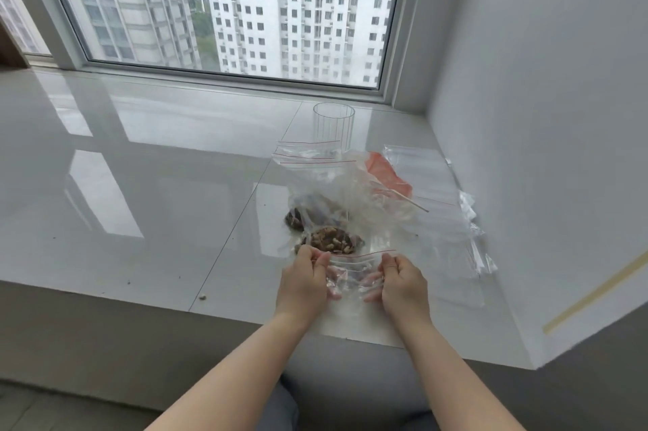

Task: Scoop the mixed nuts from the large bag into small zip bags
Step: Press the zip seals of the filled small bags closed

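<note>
Left hand (304, 276) pinching 1 top corner of a small zip bag (350, 276), right hand (399, 278) pinching the other, near the front edge of the sill (140, 157). Nothing loose, nothing dropped; both grips tight on thin plastic. Looks like opening the bag's red-lined mouth. Best done slow: pull the 2 sides apart evenly, thumbs close to the zip, mouth kept up and wide for the nuts. Just behind the hands, mixed nuts (331, 240) in a brown pile inside the large bag (336, 192), crumpled and clear. Further back, more empty zip bags (308, 153) stacked flat, and a clear cup (333, 125) standing upright near the window. Off to the right, toward the wall, an orange scrap (387, 173) and more clear plastic sheets (427, 178).
</note>
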